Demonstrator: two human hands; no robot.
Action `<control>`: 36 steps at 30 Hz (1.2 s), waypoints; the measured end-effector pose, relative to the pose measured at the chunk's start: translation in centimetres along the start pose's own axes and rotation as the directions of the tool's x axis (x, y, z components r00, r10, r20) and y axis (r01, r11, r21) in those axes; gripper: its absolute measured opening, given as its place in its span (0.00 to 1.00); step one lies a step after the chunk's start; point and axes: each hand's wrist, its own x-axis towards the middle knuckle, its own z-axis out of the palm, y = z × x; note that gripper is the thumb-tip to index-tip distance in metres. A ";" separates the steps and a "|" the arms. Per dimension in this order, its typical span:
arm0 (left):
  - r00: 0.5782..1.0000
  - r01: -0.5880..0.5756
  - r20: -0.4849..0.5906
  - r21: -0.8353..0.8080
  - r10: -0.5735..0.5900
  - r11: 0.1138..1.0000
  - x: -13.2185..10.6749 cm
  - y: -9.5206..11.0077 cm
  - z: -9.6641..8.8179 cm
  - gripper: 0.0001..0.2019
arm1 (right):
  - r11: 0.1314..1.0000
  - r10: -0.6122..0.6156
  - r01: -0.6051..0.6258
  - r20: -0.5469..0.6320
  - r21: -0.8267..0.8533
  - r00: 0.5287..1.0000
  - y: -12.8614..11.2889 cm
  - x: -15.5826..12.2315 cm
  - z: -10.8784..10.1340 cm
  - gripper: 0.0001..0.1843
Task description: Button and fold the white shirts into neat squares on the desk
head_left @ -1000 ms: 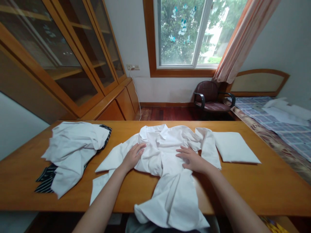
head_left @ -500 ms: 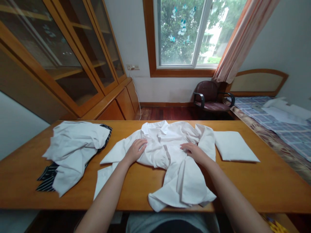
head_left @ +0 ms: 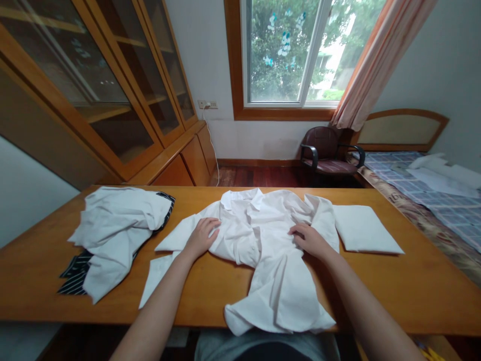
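A white long-sleeved shirt (head_left: 276, 225) lies spread and wrinkled across the wooden table, its collar toward the far edge. Its lower part is bunched and trails to the near edge. My left hand (head_left: 203, 235) rests on the shirt's left side, fingers stretched out over the cloth and thumb apart. On the shirt's right side, my right hand (head_left: 308, 238) has its fingers curled onto the fabric, closed on it. A white sleeve end (head_left: 155, 278) shows partly behind my left forearm.
On the table's left lies a heap of white clothing (head_left: 116, 225) with a black striped cloth (head_left: 77, 276) under it. A folded white garment (head_left: 366, 228) sits to the right. Beyond are a glass-door cabinet (head_left: 165, 140), an office chair (head_left: 326, 150) and a bed (head_left: 432, 185).
My hands have moved slightly apart, the left one leftward and the right one rightward. The shirt's right side has shifted out a little, and its lower hem lies slightly nearer to me.
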 end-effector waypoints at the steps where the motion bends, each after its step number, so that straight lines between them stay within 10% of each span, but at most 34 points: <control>1: 1.000 -0.009 0.026 -0.005 0.010 1.000 -0.2 -0.2 0.0 0.14 | 1.000 -0.011 0.011 0.016 -0.019 1.000 -0.2 0.0 -0.1 0.13; 12: 0.946 -0.042 0.315 -0.108 0.075 0.993 -1.6 2.0 -3.1 0.19 | 0.955 0.131 -0.049 0.265 -0.294 0.955 -4.5 1.3 -1.8 0.12; 20: 0.990 0.088 0.104 0.044 -0.092 0.995 3.3 2.5 -2.9 0.24 | 0.973 -0.183 0.188 0.049 -0.132 0.982 -8.0 7.5 2.5 0.20; 27: 0.967 -0.063 0.255 0.199 0.010 0.978 8.4 2.3 -2.2 0.19 | 0.967 -0.160 0.177 0.106 -0.183 0.981 -8.7 10.1 7.0 0.22; 36: 0.848 -0.231 0.530 0.331 0.022 0.915 10.8 2.5 -1.1 0.09 | 0.979 -0.197 0.189 -0.133 -0.075 0.971 -6.1 7.9 10.2 0.20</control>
